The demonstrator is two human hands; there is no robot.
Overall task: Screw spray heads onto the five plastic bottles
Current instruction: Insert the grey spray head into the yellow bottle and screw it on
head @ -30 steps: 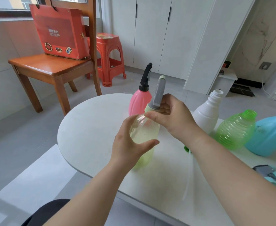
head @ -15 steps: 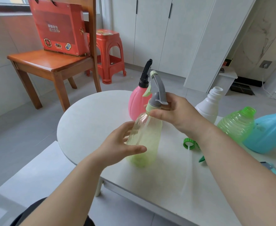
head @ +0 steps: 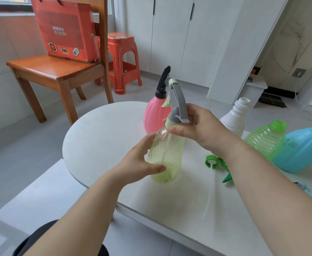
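A pale yellow-green clear bottle stands on the white table. My left hand cups its left side, fingers loosely around it. My right hand pinches the collar of the grey spray head sitting on the bottle's neck. Behind stands a pink bottle with a black spray head on it. To the right are a white bottle, a green ribbed bottle and a blue bottle, all with bare necks. A loose green spray head with its tube lies on the table.
Another spray head peeks out at the right edge, behind my right arm. A wooden chair with a red box and a red stool stand beyond the table. White cabinets line the back wall.
The bottle was lowered to stand on the table. My left hand slid from a firm wrap to a looser hold low on its side. The spray head turned under my right hand.
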